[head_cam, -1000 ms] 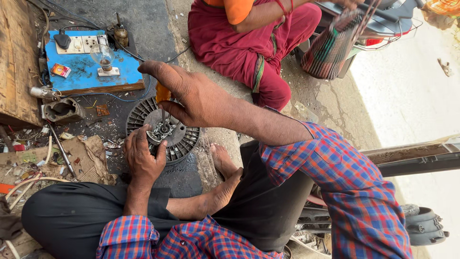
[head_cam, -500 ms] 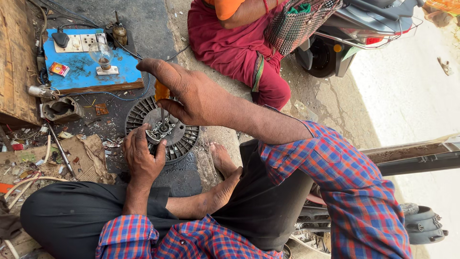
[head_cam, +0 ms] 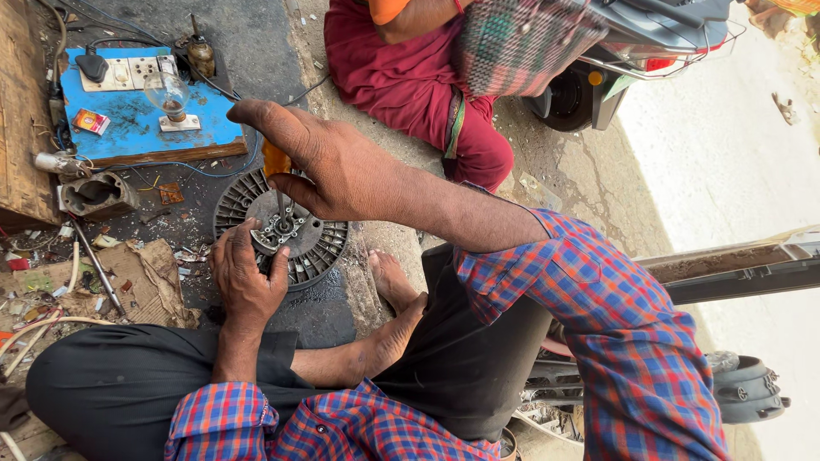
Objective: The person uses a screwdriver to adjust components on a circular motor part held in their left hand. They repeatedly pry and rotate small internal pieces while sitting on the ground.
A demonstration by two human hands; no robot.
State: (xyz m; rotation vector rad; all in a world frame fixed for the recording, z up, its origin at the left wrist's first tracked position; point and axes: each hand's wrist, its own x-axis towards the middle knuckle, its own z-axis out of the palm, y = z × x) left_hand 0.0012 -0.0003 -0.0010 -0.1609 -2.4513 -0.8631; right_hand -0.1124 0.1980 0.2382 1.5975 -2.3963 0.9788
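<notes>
under both hands (head_cam: 248, 277), ribbed round metal rotor (head_cam: 320, 248)

A round finned motor part (head_cam: 299, 239) lies on the ground at the centre. At its 11 o'clock lies a board (head_cam: 145, 124) with a bulb (head_cam: 169, 92) on it. A metal housing (head_cam: 94, 195) lies at 9 o'clock, a bare foot (head_cam: 395, 282) at 4 o'clock.

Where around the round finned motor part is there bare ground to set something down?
Bare dark ground lies above the blue wooden board, toward the red-clothed person, and below the round finned metal motor part beside the bare foot. Left, around the torn cardboard and grey metal housing, is crowded.
</notes>
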